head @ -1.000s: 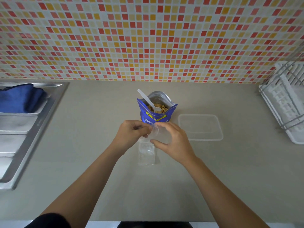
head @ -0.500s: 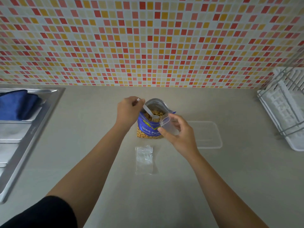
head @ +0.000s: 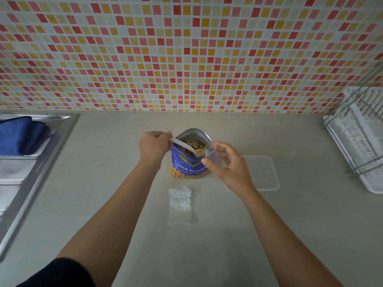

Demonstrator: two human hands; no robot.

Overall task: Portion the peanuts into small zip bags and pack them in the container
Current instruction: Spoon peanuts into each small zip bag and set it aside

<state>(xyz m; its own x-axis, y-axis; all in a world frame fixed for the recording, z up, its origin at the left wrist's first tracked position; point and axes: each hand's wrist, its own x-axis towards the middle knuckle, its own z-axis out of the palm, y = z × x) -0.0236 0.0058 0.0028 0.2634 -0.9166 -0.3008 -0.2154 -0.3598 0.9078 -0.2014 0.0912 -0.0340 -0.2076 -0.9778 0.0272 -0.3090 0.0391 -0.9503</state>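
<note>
Head view: the peanut bag (head: pixel 189 168) stands upright and open at mid-counter, blue, with yellow lettering that starts "TONG" and white letters reading "lted Peanu"; the right hand covers the rest. Peanuts (head: pixel 193 145) show in its mouth. The left hand (head: pixel 154 148) has its fingers curled round the handle of a white plastic spoon (head: pixel 184 146), whose bowl sits over the opening and seems to carry a few nuts. The right hand (head: pixel 226 164) pinches a small zip bag (head: pixel 213 154) between thumb and fingers, its mouth held open just beside the spoon's bowl. More flat clear zip bags (head: pixel 179 206) lie on the counter (head: pixel 228 235) nearer the person. A clear container (head: pixel 263 172) sits right of the hand, with a dish rack (head: pixel 358 137) beyond and a sink (head: pixel 31 166) holding a blue cloth (head: pixel 20 135) at the left
</note>
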